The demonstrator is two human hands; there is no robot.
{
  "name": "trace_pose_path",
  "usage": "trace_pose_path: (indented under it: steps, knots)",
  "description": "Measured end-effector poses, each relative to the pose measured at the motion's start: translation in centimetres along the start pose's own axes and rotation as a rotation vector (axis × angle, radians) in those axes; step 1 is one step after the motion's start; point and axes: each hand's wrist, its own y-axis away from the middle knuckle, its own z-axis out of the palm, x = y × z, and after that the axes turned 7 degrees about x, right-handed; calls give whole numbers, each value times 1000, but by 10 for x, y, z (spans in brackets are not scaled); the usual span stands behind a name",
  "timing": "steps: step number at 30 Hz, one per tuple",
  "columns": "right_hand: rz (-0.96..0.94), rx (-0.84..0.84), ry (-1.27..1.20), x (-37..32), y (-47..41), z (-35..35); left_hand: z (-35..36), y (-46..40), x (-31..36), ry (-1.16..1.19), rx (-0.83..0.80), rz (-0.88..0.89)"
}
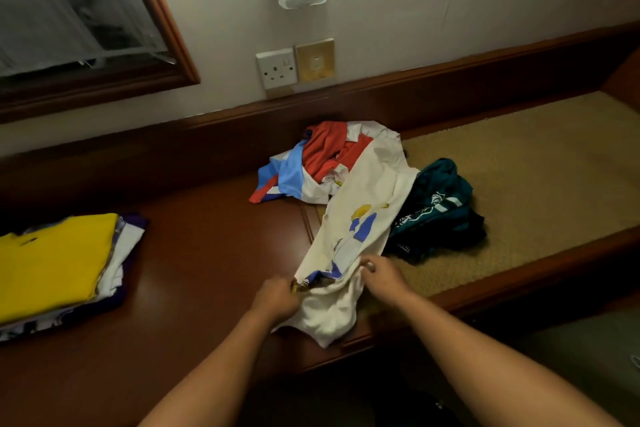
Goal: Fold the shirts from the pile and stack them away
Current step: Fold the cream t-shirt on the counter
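The white shirt [360, 218] trails from the pile [332, 159] to the desk's [207, 253] front edge, limp and light. Our left hand [277, 298] and right hand [382, 276] each pinch its near end; we judge the shoulder seams a better hold.

Dim, warm indoor light — the corners fall into shadow, wide-angle bending curves the edges, and detail looks soft throughout.
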Motion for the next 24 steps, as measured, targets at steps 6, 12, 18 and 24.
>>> trace_pose_path:
  steps: [6, 12, 18, 24]
  knots:
    - [80, 221, -8, -10, -34, -47, -11, -33, 47, 136, 55, 26]
    - [233, 310, -197, -15, -113, -81, -15, -88, 99, 219, 64, -47]
    - [427, 144, -411, -28, -160, -72, -5, -117, 112, 218, -59, -117]
    - [181, 112, -562, -83, -162, -80, -42, -114, 95, 394, 315, -133]
